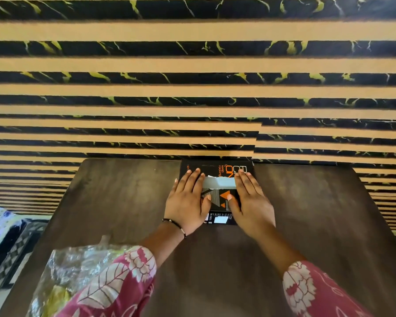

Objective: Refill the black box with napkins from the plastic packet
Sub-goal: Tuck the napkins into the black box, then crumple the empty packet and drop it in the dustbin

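A: What holds what here?

B: A flat black cardboard box with orange lettering (217, 179) lies on the dark brown wooden desk (306, 213), at its far edge against the striped wall. A white paper napkin (218, 182) shows through the slot in its top, between the two hands. Whether more napkins lie beneath it I cannot tell.

A: And the packet?

B: A crumpled clear plastic packet (73, 268) sits near the left forearm, well back from the left hand, at the desk's near left corner. Something yellowish shows inside; its contents are too blurred to name.

A: The hands?

B: The left hand (186, 201) lies flat on the box's left side, fingers straight and spread, gripping nothing. The right hand (252, 202) presses likewise on the right side, fingers extended, thumb pointing inward over the orange triangles
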Available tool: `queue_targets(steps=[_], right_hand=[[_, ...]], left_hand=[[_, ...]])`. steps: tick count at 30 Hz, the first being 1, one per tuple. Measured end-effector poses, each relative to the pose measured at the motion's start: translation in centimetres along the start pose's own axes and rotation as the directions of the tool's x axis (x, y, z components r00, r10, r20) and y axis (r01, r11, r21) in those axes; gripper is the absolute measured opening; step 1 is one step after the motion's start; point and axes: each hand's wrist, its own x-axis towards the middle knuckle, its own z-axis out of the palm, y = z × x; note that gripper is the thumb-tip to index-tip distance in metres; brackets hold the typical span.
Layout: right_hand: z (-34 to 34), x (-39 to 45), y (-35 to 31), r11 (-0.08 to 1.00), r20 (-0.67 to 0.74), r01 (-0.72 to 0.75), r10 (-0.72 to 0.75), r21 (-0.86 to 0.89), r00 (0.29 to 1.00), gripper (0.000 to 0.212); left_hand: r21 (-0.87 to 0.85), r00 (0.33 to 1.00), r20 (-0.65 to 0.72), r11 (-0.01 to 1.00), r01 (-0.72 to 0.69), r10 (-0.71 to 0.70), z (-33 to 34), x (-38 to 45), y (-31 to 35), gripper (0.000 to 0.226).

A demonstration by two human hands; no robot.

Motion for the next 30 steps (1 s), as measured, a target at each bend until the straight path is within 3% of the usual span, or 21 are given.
queue_targets(steps=[6,12,16,20,22,25,30], right_hand=[[0.7,5.1,0.8,1.0,-0.009,-0.018,0.019,0.023,1.0,0.06],[1.0,6.5,0.9,1.0,-0.032,-0.028,0.028,0.0,0.999,0.062],[0.7,6.3,0.6,0.998,-0.002,-0.05,0.05,0.05,0.999,0.06],[-1.0,6.7,0.0,0.997,0.155,-0.07,0.075,-0.034,0.985,0.061],[-2.1,5.5,-0.8,0.995,0.145,-0.063,0.074,-0.075,0.987,0.062],[-2.9,0.4,-2.4,0.999,0.062,-0.041,0.042,-0.009,0.997,0.062],[0.3,-13.6,-5.0,0.987,0.255,-0.035,-0.006,0.155,0.967,0.071]], left_hand=[[-0.011,1.0,-0.016,1.0,0.015,-0.015,0.9,4.6,-1.2,0.059],[-0.016,0.999,-0.034,1.0,-0.02,0.019,1.1,6.3,-1.8,0.06],[-0.013,0.997,0.08,1.0,0.013,-0.012,0.6,6.2,-1.5,0.063],[0.105,0.978,0.196,0.993,0.051,-0.071,-0.5,6.4,-0.7,0.059],[0.089,0.979,0.177,0.992,0.086,-0.101,-1.5,5.0,0.0,0.063],[-0.086,0.98,0.095,0.979,0.183,-0.175,-3.5,-0.7,1.6,0.072],[-0.134,0.932,0.236,0.94,0.313,-0.277,-3.8,-16.4,1.9,0.083]])
